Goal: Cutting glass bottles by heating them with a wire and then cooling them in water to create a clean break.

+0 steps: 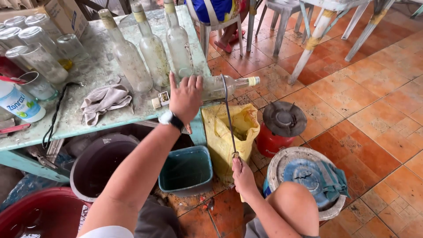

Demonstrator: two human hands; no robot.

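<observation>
— So, what have your hands got hold of?

— My left hand (187,98) lies flat, fingers spread, pressing a clear glass bottle (220,87) onto its side at the worktop's (99,72) front corner. Its neck, with a yellowish band, sticks out past the edge over the floor. My right hand (243,174) is clenched round the handle of a long thin blade (228,115), which rises to the bottle and crosses its body just beside my left fingers.

— What else stands on the worktop?

— Three more clear bottles (152,50) stand upright just behind the lying one; they look empty and dusty. Further left sits a cluster of glass jars (37,48), tilted or on their sides; one holds a little yellow at the bottom. A white plastic container with a blue label (20,105) lies at the left edge, and a crumpled grey cloth (105,101) rests near the front.

— And below?

— A small teal bin (186,171) sits under my left arm, nothing visible inside. Beside it, a yellow sack (227,132) stands open beneath the bottle's neck; I cannot tell what is in it. A dark round bucket (99,165) is further left, and a red basin (39,216) holds murky water. On the right, a red burner (282,125) and a white pail with a blue cloth (315,178) on top sit near my knee.
</observation>
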